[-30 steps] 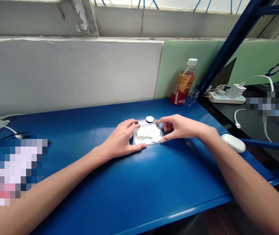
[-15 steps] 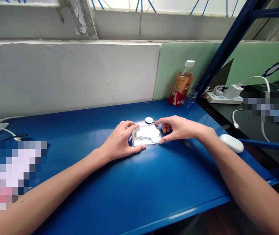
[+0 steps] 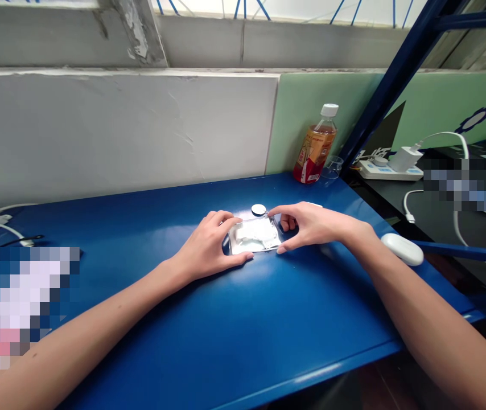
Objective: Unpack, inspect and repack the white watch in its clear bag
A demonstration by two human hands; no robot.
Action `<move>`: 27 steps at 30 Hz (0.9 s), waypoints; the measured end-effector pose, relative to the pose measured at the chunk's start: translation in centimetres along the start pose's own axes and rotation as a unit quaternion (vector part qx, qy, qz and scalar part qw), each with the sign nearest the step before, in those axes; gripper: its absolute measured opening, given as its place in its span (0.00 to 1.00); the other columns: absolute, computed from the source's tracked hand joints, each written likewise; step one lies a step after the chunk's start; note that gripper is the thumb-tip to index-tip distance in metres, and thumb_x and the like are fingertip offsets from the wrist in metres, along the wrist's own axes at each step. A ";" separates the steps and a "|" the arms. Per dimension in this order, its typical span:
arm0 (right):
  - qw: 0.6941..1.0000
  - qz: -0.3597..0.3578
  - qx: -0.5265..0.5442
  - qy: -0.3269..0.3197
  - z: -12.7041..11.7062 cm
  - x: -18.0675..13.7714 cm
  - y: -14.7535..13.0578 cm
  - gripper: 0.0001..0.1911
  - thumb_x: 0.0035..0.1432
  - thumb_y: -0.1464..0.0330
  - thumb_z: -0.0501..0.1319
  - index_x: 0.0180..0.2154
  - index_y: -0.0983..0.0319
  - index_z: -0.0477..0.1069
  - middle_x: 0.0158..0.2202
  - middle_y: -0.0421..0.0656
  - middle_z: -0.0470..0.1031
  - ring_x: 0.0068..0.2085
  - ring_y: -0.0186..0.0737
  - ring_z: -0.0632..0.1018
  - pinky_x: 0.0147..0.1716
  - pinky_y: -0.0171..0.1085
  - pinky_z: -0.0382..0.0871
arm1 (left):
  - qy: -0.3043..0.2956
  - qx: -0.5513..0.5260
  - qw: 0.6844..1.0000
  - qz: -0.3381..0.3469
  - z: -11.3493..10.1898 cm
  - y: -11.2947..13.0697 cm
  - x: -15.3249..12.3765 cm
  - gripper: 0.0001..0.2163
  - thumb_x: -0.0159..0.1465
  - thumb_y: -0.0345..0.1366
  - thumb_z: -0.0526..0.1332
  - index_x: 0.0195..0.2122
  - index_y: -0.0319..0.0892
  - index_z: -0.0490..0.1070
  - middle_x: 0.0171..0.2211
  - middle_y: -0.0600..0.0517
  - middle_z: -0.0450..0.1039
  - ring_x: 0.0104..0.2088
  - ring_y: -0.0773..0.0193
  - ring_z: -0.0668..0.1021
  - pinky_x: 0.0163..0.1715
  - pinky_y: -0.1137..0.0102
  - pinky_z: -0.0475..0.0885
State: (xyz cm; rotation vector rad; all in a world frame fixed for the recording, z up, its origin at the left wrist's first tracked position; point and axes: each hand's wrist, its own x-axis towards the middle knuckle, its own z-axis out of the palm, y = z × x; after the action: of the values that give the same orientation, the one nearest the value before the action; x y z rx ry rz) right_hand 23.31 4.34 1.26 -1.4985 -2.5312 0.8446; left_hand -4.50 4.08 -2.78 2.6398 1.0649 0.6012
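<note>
A small clear plastic pouch (image 3: 254, 236) with something white inside lies flat on the blue table (image 3: 234, 330). My left hand (image 3: 209, 247) grips its left edge between thumb and fingers. My right hand (image 3: 309, 225) pinches its right edge, thumb at the near corner and forefinger at the far corner. A small white round disc (image 3: 259, 209) sits just beyond the pouch, close to my right forefinger.
A bottle of amber drink (image 3: 316, 147) with a white cap stands at the table's far right corner, a small clear cup (image 3: 333, 167) beside it. A white oval case (image 3: 402, 249) lies near the right edge. A power strip with charger (image 3: 390, 165) and cables sits to the right.
Both hands stay on the pouch with hardly any shift. The view has drifted slightly, nothing else has moved.
</note>
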 end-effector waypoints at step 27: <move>0.999 -0.036 -0.016 0.025 -0.1 -0.3 -1.3 0.29 0.57 0.49 0.63 0.54 0.59 0.75 0.31 0.42 0.77 0.29 0.39 0.73 0.27 0.37 0.61 | 0.011 -0.005 0.999 0.040 0.0 0.0 -0.1 0.21 0.70 0.45 0.56 0.60 0.39 0.67 0.54 0.39 0.70 0.53 0.49 0.72 0.52 0.54 0.71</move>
State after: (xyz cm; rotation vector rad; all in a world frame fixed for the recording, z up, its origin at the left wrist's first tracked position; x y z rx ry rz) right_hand 22.44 3.67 2.06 -1.4108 -2.5566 0.7495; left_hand -4.53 3.97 -2.84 2.6832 0.9631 0.6509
